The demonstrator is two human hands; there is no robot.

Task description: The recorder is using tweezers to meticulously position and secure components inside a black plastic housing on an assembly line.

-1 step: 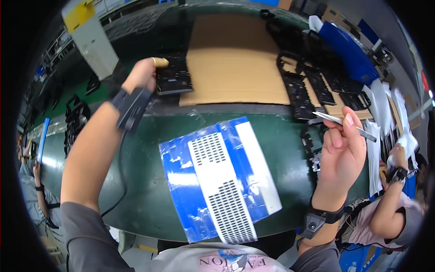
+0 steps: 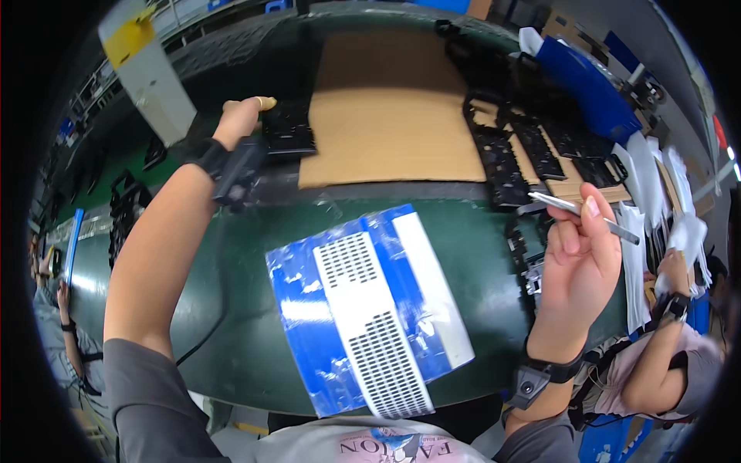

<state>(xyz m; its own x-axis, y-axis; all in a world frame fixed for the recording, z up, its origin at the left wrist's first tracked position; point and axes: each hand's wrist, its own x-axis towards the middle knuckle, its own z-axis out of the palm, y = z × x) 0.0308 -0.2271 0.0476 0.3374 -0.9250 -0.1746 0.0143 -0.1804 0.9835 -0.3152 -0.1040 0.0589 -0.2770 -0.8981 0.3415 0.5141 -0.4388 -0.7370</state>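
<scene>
My left hand (image 2: 241, 122) is stretched out at the far left of the cardboard, a yellow finger cot on one finger. It grips the near-left side of a flat black plastic part (image 2: 289, 130); most of its fingers are hidden. My right hand (image 2: 580, 251) is raised at the right, closed around metal tweezers (image 2: 562, 204) whose tips point left. Between my forearms a blue box (image 2: 297, 309) with clear tape stands at the table's near edge. Across it lies a white label sheet (image 2: 359, 297) with rows of small black labels.
A brown cardboard sheet (image 2: 394, 139) covers the far middle of the green table (image 2: 239, 278). Black plastic frames (image 2: 505, 166) lie at its right, near a blue bin (image 2: 590, 89). A white upright panel (image 2: 158, 96) stands far left. Co-workers' arms (image 2: 656, 363) show at both sides.
My left hand and the black part have shifted slightly away from me along the cardboard's left side. The whole view has moved a little. My right hand keeps the tweezers in the same grip.
</scene>
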